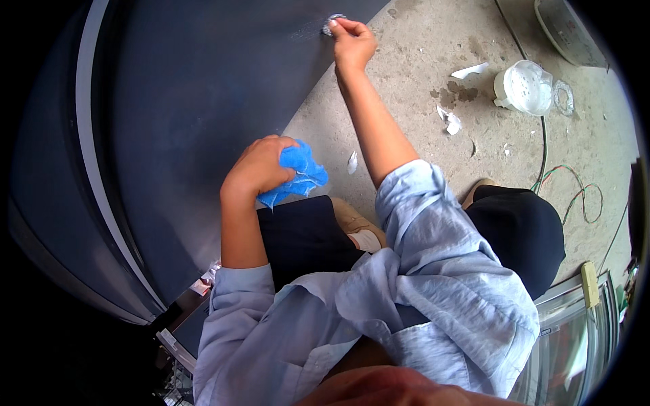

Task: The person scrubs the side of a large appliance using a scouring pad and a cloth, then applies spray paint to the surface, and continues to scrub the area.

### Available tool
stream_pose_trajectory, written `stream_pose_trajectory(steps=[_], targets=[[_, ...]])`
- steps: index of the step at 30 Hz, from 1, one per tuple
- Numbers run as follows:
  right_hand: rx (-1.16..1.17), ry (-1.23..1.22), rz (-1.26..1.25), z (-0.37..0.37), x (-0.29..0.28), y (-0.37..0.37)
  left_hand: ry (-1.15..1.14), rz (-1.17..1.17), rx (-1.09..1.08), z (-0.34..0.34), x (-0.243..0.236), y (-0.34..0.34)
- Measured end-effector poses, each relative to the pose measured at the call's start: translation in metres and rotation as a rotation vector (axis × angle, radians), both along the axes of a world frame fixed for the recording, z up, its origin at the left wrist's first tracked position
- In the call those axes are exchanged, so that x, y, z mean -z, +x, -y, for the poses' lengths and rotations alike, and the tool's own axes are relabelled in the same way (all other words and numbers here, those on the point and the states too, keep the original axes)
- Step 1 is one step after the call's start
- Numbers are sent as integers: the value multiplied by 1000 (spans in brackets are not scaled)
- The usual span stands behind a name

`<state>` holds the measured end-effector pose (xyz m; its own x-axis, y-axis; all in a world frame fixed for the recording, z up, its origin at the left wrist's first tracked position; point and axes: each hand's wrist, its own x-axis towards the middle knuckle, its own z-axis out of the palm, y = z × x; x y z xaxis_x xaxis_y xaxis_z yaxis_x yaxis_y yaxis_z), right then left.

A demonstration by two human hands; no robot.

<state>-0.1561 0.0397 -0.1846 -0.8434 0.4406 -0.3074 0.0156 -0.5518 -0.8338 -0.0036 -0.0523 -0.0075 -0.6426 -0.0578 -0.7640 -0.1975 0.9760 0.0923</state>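
Note:
A crumpled blue cloth (305, 174) is bunched in my left hand (256, 166), which rests near the edge of a large dark grey panel (203, 88). My right hand (356, 49) reaches far forward, its fingers pinching a small silvery scouring pad (328, 28) against the panel's far right part. Beside the pad, a whitish smear marks the dark surface. The fingers partly cover the pad. Along the panel's left side runs a light grey strip (87, 88).
On the concrete floor (420, 61) to the right stand a translucent plastic jug (525, 88) and a grey basin (570, 34). White scraps (469, 70), a black cable (544, 145) and thin coloured wires (583, 191) lie about. A framed glass panel (558, 355) is at the lower right.

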Motion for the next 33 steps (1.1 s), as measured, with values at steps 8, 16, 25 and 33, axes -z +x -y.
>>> stream_pose_trajectory(steps=[8, 16, 25, 33], targets=[[-11, 66, -47, 9, -12, 6, -4, 0, 19, 2, 2, -3], [-41, 198, -57, 18, -26, 28, 13, 53, -35, 4, 8, -7], [-22, 311, -63, 21, -22, 37, 23, 42, -13, 9, 12, -4], [5, 241, -17, 26, -10, 29, 8, 53, -44, 5, 11, -4]])
